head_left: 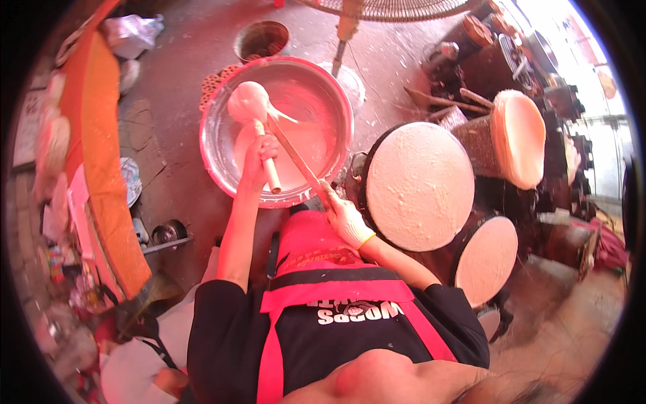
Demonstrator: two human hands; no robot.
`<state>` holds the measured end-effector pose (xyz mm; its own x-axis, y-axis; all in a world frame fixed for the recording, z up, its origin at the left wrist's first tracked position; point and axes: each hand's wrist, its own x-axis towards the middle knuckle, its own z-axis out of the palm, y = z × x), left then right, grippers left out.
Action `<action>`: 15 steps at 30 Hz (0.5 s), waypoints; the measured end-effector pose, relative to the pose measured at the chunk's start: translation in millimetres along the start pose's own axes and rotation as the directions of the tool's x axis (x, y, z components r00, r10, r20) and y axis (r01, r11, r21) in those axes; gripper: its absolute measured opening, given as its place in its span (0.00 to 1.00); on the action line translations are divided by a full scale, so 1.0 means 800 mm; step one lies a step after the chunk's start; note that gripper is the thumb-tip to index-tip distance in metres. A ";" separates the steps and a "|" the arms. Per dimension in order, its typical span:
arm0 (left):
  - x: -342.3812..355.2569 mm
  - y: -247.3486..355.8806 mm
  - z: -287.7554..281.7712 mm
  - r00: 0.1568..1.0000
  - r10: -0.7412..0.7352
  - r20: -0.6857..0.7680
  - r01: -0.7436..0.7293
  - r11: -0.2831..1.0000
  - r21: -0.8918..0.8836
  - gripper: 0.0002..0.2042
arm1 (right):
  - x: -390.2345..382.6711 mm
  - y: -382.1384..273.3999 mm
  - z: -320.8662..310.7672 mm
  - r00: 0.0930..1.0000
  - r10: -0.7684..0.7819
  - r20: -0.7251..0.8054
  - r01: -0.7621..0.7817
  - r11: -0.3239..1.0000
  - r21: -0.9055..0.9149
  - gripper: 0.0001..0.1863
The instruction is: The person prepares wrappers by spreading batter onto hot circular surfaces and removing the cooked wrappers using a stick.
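A wide basin (345,101) with a pale wet rim stands in front of me and holds thick, pale batter (315,145). My left hand (259,155), bare, is closed around a light round wooden stick (271,176) above the basin. At the stick's far end sits a smooth, rounded lump of sticky dough (249,101). In a white glove with a yellow cuff, my right hand (348,222) grips a long, thin, flat scraper (289,149). Its far end reaches the lump, where a strand of the sticky stuff hangs to the right.
To the right stand large drum-like bodies with round pale tops (420,185), (488,261); another (525,140) lies tilted behind. A metal pot (262,40) is beyond the basin, below a fan (397,8). An orange sheet (104,168) runs along the left. Another person (138,367) is at lower left.
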<state>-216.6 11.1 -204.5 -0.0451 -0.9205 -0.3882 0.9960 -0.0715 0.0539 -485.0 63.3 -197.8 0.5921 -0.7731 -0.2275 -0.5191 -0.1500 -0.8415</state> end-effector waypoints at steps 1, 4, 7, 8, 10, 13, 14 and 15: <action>-0.020 0.003 0.016 1.000 0.025 0.001 -0.024 0.999 -0.038 0.05 | -0.005 -0.002 -0.002 0.999 -0.033 0.011 0.033 0.999 -0.010 0.35; -0.092 0.007 0.106 0.986 0.166 -0.007 -0.164 0.977 0.138 0.06 | -0.018 -0.027 -0.015 0.996 -0.079 0.032 0.078 0.997 0.027 0.34; -0.158 0.016 0.204 0.969 0.199 0.143 -0.232 0.934 0.273 0.08 | -0.016 -0.070 -0.039 0.974 -0.217 -0.070 0.224 0.966 0.125 0.33; -0.184 0.021 0.234 0.953 0.224 0.202 -0.281 0.902 0.327 0.09 | -0.013 -0.088 -0.043 0.953 -0.277 -0.124 0.295 0.941 0.164 0.33; -0.227 0.033 0.287 0.918 0.234 0.319 -0.360 0.828 0.430 0.10 | -0.009 -0.130 -0.049 0.862 -0.413 -0.294 0.471 0.867 0.162 0.34; -0.267 0.039 0.305 0.909 0.321 0.265 -0.417 0.713 0.564 0.08 | -0.007 -0.187 -0.026 0.702 -0.538 -0.467 0.577 0.814 -0.072 0.33; -0.273 0.044 0.286 0.913 0.345 0.219 -0.406 0.708 0.577 0.07 | -0.013 -0.201 -0.003 0.748 -0.496 -0.441 0.478 0.864 -0.161 0.33; -0.269 0.046 0.266 0.942 0.296 0.156 -0.331 0.758 0.563 0.06 | -0.016 -0.201 0.021 0.770 -0.478 -0.422 0.388 0.877 -0.284 0.34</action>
<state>-187.1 125.2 76.6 0.2398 -0.9486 -0.2064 0.7260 0.0340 0.6869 -398.7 107.7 -68.2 0.4438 -0.7841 0.4338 -0.4004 -0.6066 -0.6868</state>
